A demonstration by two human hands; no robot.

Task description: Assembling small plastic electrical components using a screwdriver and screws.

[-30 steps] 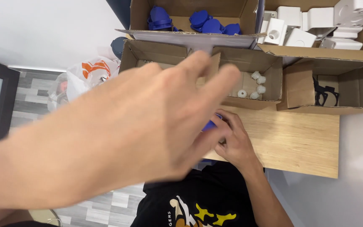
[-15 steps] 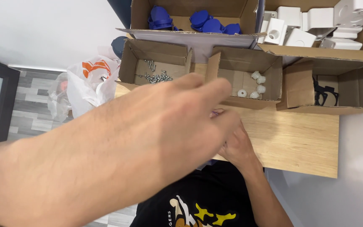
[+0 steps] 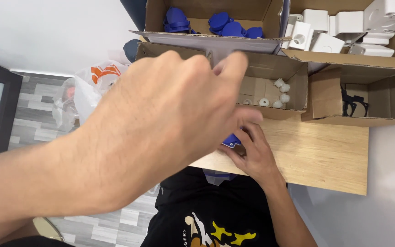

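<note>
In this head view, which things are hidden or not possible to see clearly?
- Blue part in the right hand: mostly covered by the left hand; its shape cannot be told.
- Left cardboard box: its contents are hidden behind the left hand.
- Black pieces in the right box: in shadow, too small to identify.
- White housings: cut off by the top edge.
- Left hand's grip: blurred, unclear.

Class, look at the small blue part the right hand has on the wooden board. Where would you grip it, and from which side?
Grip the blue part by its exposed pale-edged corner, coming from the boxes' side. The right hand covers its near side and the left hand hides much of the rest, so only that corner is free. Its full shape cannot be seen.
</note>
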